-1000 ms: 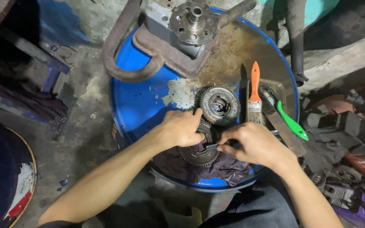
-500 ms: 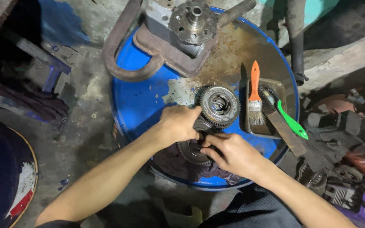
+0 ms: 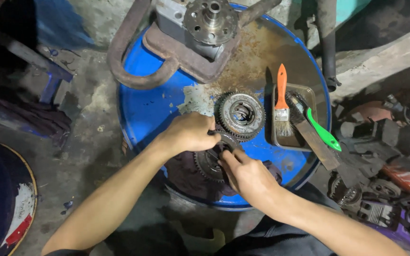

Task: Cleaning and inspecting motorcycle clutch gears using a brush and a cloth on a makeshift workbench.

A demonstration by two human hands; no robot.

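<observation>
**Two hands on a toothed gear atop a blue drum**

At the far left, on the dirty concrete floor, lies the curved edge of a dark round lid (image 3: pixel 5 199). Next comes the blue drum (image 3: pixel 143 109), its rusty top serving as a bench. A rusted metal bracket (image 3: pixel 134 61) loops across its upper part, with a grey flanged hub (image 3: pixel 212 21) standing on it.

The left hand (image 3: pixel 191 132) is curled closed, fingers pinching the upper rim of a dark toothed gear (image 3: pixel 212 161) that lies on a dark rag (image 3: pixel 186 173) at the drum's near edge. The right hand (image 3: pixel 245 173) sits just beside it — fingers bent and pressed onto the same gear from the right; whether they grip anything small I cannot tell. Just beyond the hands, touching the gear, lies a ring gear assembly (image 3: pixel 240 115).

Further right, a metal tray (image 3: pixel 304 142) holds an orange-handled paintbrush (image 3: pixel 281 97) and a green-handled wire brush (image 3: pixel 316 125). Off the drum — dark engine parts (image 3: pixel 385 189) on the floor.
</observation>
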